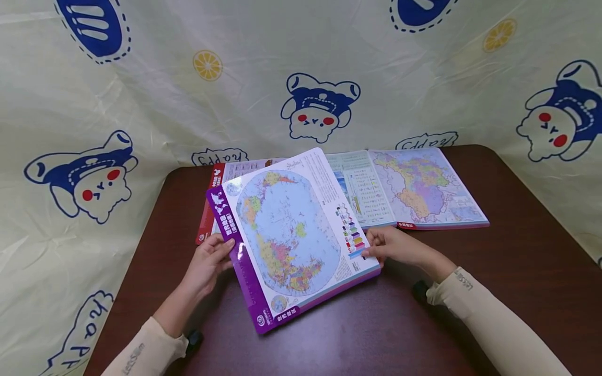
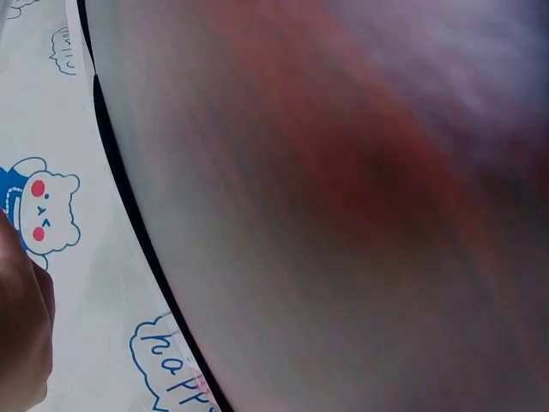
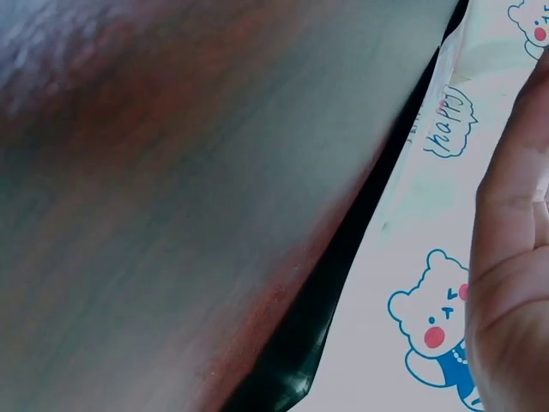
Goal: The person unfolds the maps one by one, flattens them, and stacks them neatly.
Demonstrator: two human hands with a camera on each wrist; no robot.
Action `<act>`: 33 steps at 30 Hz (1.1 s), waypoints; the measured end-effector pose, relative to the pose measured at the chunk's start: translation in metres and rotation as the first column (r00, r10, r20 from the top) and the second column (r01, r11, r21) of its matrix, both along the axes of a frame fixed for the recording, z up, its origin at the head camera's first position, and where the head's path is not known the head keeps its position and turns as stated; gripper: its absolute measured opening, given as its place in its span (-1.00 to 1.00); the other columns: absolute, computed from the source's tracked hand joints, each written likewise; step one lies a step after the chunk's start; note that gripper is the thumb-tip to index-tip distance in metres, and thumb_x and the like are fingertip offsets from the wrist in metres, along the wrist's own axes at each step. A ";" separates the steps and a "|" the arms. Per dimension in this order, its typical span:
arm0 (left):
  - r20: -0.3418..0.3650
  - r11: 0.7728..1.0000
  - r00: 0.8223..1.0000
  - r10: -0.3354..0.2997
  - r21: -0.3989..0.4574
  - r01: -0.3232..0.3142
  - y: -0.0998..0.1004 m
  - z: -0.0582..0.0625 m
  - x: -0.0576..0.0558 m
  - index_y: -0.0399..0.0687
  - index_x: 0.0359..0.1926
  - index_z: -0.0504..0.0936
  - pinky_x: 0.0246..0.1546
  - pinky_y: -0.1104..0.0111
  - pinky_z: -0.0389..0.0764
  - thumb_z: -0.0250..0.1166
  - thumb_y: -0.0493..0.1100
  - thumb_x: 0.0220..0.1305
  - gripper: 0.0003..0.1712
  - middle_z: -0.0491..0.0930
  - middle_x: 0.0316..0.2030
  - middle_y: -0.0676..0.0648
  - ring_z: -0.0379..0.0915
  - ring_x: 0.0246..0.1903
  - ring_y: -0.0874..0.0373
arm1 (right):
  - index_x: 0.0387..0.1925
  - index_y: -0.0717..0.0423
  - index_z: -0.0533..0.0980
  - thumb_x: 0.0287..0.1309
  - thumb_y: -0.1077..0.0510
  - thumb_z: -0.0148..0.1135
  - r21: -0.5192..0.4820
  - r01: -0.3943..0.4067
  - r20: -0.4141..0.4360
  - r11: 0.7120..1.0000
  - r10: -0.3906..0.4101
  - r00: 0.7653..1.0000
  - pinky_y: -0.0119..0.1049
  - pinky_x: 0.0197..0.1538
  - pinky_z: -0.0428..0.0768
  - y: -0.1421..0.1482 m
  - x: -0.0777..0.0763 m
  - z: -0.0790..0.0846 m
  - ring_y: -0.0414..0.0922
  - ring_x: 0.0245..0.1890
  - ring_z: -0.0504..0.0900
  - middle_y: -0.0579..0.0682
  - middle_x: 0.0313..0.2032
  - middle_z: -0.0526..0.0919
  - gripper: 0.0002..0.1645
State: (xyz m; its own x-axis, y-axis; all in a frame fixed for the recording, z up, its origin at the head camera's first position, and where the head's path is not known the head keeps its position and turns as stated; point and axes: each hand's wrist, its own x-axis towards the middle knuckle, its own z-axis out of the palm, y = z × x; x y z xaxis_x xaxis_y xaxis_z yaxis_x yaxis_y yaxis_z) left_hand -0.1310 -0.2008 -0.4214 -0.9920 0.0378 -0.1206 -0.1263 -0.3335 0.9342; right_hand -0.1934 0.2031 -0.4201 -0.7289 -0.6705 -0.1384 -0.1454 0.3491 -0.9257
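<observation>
A thick, purple-edged world map book [image 1: 291,235] is held tilted above the table, with layers showing along its lower edge. My left hand [image 1: 207,263] grips its purple left border between thumb and fingers. At the lower right edge my right hand [image 1: 400,248] pinches the book, thumb on top. Behind it, an open red-edged map book [image 1: 418,188] lies on the table, partly covered. In the left wrist view only part of the left hand [image 2: 24,326] shows at the edge; the right wrist view has part of the right hand [image 3: 515,257]. Neither wrist view shows the books.
The dark brown table [image 1: 512,292] has rounded far corners. A pale curtain [image 1: 254,115] printed with cartoon bears hangs behind and beside it. Dark wrist straps show at both cream sleeves [image 1: 489,308].
</observation>
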 end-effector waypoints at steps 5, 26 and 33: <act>0.049 1.000 0.999 0.001 0.014 -0.001 0.005 0.000 -0.002 -0.05 -0.33 0.55 -0.39 0.33 0.59 0.03 -0.29 0.31 -0.83 0.62 -0.47 -0.01 0.54 -0.47 0.20 | -0.51 0.27 0.34 0.16 0.30 0.11 -0.060 0.018 -0.034 0.998 -0.020 0.999 -0.34 -0.68 0.33 0.002 -0.001 -0.003 -0.26 -0.71 0.31 -0.07 -0.70 0.38 -0.82; 0.153 0.981 0.976 -0.157 -0.089 0.172 0.018 0.003 0.006 -0.34 0.13 0.29 -0.31 0.19 0.58 0.11 -0.30 0.25 -0.56 0.61 -0.22 -0.04 0.56 -0.28 0.07 | -0.48 0.37 0.28 0.25 0.29 -0.01 -0.204 0.245 -0.019 0.948 -0.254 0.967 -0.30 -0.62 0.18 -0.003 0.003 0.007 -0.28 -0.64 0.27 -0.14 -0.69 0.34 -0.78; 0.158 0.987 0.983 -0.089 -0.117 0.108 0.028 0.002 0.004 -0.35 -0.05 0.43 -0.41 0.24 0.60 0.10 -0.31 0.25 -0.74 0.64 -0.35 -0.05 0.57 -0.38 0.09 | -0.42 0.41 0.27 0.27 0.21 -0.02 -0.229 0.269 0.016 0.935 -0.273 0.962 -0.35 -0.49 0.39 -0.002 -0.001 0.002 -0.24 -0.52 0.45 -0.02 -0.53 0.58 -0.72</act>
State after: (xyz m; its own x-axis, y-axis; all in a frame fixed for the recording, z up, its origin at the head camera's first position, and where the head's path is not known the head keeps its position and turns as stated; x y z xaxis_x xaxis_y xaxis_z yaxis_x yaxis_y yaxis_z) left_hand -0.1271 -0.1731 -0.4191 -0.9540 0.1099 -0.2790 -0.2959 -0.1943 0.9352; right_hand -0.1946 0.2016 -0.4180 -0.8884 -0.4590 0.0076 -0.0901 0.1582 -0.9833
